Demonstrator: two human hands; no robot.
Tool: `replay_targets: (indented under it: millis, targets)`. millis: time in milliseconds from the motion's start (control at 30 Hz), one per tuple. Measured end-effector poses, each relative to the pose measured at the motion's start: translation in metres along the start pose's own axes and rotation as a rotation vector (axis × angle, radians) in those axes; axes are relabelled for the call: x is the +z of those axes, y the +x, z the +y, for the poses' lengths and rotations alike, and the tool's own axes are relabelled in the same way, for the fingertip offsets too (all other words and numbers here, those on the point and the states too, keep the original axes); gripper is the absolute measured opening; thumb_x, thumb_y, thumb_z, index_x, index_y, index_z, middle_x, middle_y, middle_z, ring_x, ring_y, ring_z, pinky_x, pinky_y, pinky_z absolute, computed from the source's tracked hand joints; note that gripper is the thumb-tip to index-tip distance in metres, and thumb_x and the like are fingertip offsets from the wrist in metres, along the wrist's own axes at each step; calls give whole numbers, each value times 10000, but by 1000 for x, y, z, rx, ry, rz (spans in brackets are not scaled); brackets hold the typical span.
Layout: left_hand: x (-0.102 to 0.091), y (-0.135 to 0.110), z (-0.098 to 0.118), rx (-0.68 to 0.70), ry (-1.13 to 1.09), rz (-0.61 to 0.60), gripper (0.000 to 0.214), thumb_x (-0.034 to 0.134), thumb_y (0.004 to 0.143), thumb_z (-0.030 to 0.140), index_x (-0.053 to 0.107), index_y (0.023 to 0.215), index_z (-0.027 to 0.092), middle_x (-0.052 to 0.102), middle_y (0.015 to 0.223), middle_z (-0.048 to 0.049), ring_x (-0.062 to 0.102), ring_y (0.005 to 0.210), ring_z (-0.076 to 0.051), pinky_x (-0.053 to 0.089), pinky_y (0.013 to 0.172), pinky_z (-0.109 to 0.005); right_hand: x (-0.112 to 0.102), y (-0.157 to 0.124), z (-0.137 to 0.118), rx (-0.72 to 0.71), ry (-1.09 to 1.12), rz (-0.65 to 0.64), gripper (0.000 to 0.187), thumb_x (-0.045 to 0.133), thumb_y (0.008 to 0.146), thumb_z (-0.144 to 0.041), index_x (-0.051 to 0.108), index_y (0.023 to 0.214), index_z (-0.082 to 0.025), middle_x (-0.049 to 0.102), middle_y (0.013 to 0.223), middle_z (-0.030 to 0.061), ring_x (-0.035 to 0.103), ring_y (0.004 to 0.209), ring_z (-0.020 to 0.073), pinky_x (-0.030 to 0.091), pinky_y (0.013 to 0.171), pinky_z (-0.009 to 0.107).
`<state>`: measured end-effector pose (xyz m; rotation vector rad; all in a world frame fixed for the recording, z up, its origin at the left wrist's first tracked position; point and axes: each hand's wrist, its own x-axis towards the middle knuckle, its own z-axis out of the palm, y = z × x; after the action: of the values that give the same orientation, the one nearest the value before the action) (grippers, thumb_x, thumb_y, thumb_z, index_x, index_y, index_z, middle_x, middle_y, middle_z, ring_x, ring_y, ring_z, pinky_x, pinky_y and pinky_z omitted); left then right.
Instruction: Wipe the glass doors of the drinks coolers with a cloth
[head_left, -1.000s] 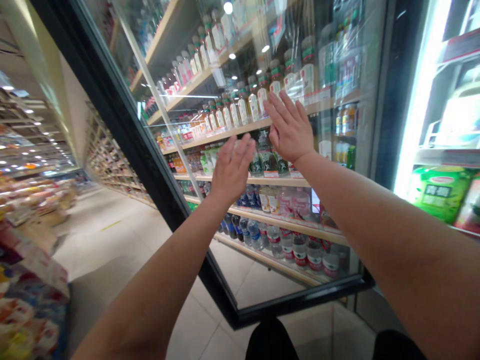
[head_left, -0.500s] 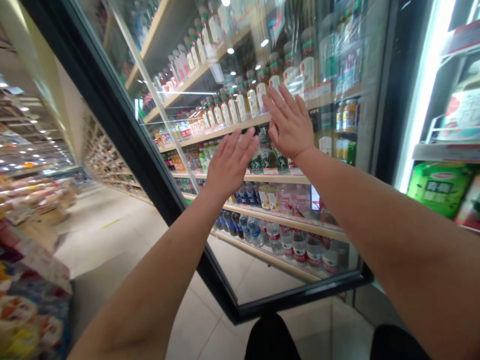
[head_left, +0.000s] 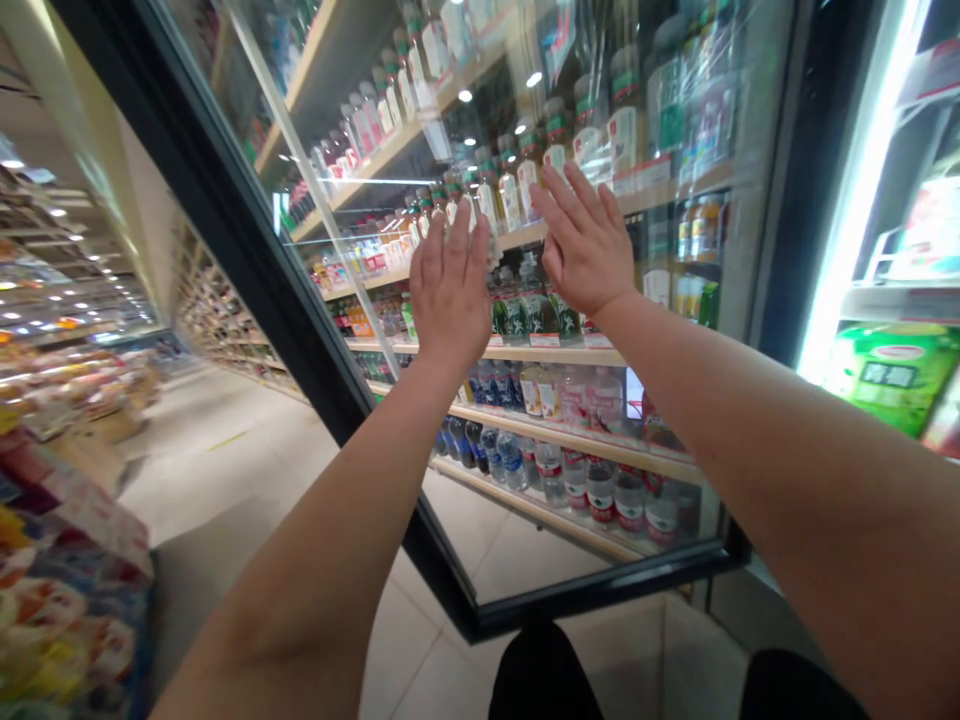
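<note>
My left hand and my right hand are both raised with fingers stretched out, palms flat against the glass of a black-framed cooler door. The two hands sit side by side near the middle of the pane. Neither holds anything. The glass reflects store shelves full of bottled drinks.
The door's black bottom edge hangs above the tiled floor. A lit cooler interior with a green package is at the right. Shelves of colourful goods stand at the lower left. An aisle runs back on the left.
My left hand has risen and turned upright, its fingers now flat on the glass beside my right hand. The right hand has barely moved.
</note>
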<state>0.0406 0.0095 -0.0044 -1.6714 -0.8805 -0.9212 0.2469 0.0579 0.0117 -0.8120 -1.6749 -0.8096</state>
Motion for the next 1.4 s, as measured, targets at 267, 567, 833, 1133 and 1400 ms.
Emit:
replay_targets:
  millis: [267,567,833,1133,1400]
  targets:
    - [4,5,4,104,-29,-42,588,339,1013,169,343,1600,196,336,1647,-74,228,1555,-271,159,1292,-495,1,-1,1,-13,3,11,616,271,987,-307,353,1594,-234,251,1669,-28,177,1582,213,187,1311,521]
    - [3,3,11,72,-59,-67,630,237,977,84,290,1602,143,324,1651,-67,171,1569,-204,190,1295,-424,10,0,11,-44,96,79,620,274,971,-399,407,1561,-266,288,1646,-66,230,1567,234,197,1299,506]
    - [-7,36,15,-35,-67,-31,569,201,1038,186,221,1595,69,160,1699,-117,0,1577,-152,166,1294,-395,-19,-3,-18,-195,116,110,623,392,974,-364,412,1543,-113,360,1623,113,318,1532,266,283,1268,540]
    - [-40,-9,-12,87,-51,-206,723,437,1001,343,148,1626,120,71,1716,-71,-9,1577,-187,107,1294,-447,-21,-7,-31,-449,90,-205,597,427,999,-425,407,1561,-224,399,1610,80,353,1507,302,274,1273,571]
    - [-47,-27,-45,-371,-26,-40,710,399,945,302,257,1637,231,125,1691,44,20,1586,-240,-67,1298,-492,-16,16,-50,-561,113,-105,417,486,1005,-425,600,1364,-247,444,1575,82,313,1525,323,277,1264,600]
